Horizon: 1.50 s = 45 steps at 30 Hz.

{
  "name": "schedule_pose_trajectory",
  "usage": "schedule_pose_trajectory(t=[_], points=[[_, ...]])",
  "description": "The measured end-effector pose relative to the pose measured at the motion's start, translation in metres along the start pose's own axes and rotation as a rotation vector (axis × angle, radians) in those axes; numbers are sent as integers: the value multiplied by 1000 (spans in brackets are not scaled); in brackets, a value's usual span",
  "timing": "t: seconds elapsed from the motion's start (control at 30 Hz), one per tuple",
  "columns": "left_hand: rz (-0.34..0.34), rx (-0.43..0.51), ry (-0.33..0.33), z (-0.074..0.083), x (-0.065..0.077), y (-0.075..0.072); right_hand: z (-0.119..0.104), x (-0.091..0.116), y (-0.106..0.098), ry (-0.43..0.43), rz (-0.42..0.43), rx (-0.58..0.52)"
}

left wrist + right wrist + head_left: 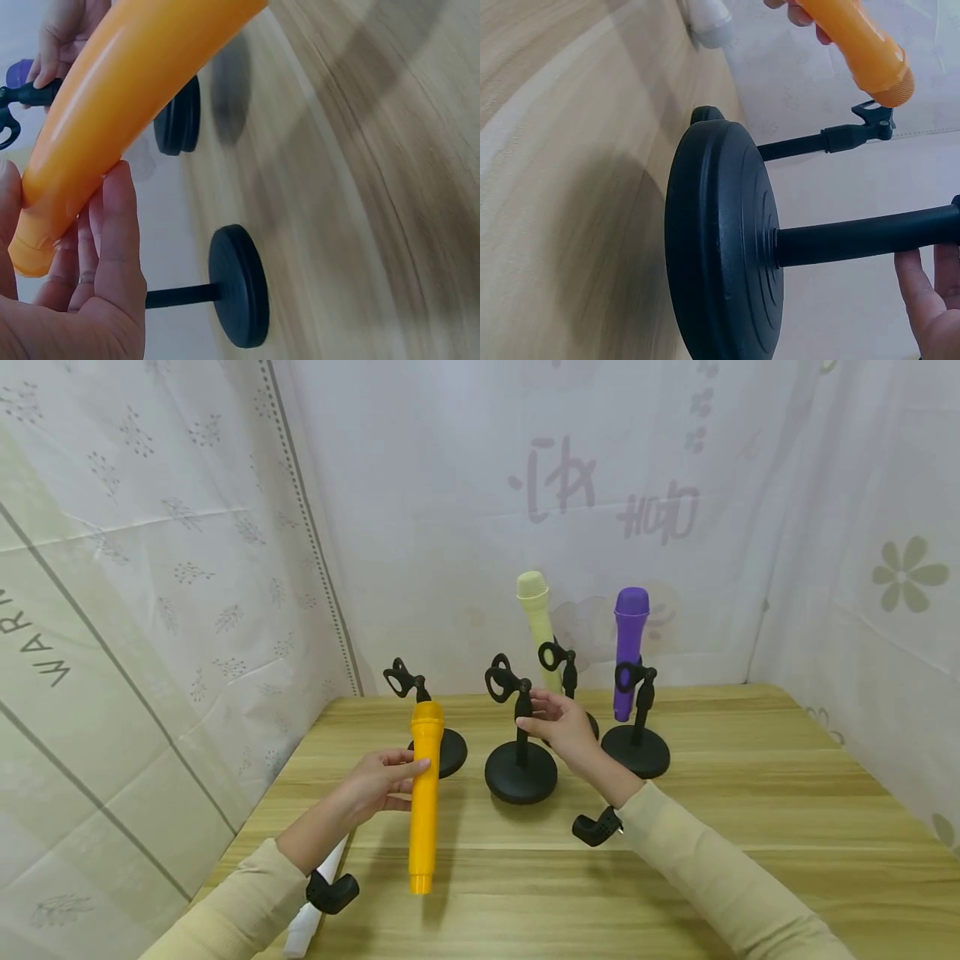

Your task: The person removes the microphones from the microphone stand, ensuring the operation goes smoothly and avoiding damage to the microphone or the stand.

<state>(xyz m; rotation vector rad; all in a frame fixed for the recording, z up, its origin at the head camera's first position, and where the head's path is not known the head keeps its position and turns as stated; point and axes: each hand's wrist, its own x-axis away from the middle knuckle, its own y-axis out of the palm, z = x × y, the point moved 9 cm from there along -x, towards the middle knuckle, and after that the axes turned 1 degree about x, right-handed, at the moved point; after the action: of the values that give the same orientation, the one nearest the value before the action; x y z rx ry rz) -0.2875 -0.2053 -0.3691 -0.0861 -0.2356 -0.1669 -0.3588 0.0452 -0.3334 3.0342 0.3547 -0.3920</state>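
In the head view my left hand (378,787) holds a yellow-orange toy microphone (424,802) by its middle, thumb in front and fingers behind. The microphone stands nearly upright with its head at the top. My right hand (562,727) grips the pole of a black microphone stand (521,777), whose clip at the top holds nothing. The right wrist view shows fingertips (911,277) against this pole, above the round base (727,247). Behind the yellow-orange microphone is another black stand (452,753) with a bare clip.
A pale yellow microphone (538,618) leans in a stand's clip (553,654) behind my right hand. Farther right, a purple microphone (630,631) sits in another black stand (636,753). A long white object (303,927) lies under my left forearm. Patterned curtains (450,527) surround the wooden table (750,827).
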Motion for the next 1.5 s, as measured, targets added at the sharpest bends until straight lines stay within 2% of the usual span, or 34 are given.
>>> schedule_pose_trajectory(t=[0.27, 0.6, 0.83, 1.5], points=[[19, -62, -35, -14, 0, -4, 0, -9, 2, -12, 21, -3], [58, -126, -42, -28, 1, -7, 6, -22, 5, -7, 33, 15], [35, -142, -51, -35, 3, -6, 9, -29, 5, 5, 60, 38], [89, -246, -77, -52, 7, -15, 23, -49, 11, 6, 64, 22]])
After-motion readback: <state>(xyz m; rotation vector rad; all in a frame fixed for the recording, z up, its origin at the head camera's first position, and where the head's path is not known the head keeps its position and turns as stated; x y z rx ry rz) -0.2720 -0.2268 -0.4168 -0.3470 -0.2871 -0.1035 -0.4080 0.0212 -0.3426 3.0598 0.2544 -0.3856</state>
